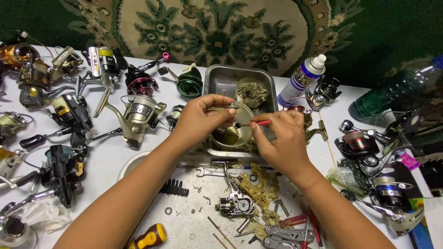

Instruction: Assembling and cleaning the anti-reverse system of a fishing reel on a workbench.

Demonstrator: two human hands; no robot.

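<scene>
My left hand [199, 119] pinches a small metal reel part [229, 106] above a round metal bowl [233, 133] of dark liquid. My right hand [282, 138] holds a red-handled brush [254, 123], with its bristle tip touching the part. Both hands hover over a rectangular steel tray [220, 80] that holds the bowl and a dirty rag [251, 94]. A partly dismantled reel body [235, 204] lies on the table below my hands.
Several fishing reels [136, 115] crowd the left side, and more reels [364, 143] lie on the right. A spray bottle [302, 78], a green plastic bottle [392, 90], a wrench [210, 172], a multi-tool [286, 235], a yellow-handled screwdriver [148, 237], loose screws and rags lie around.
</scene>
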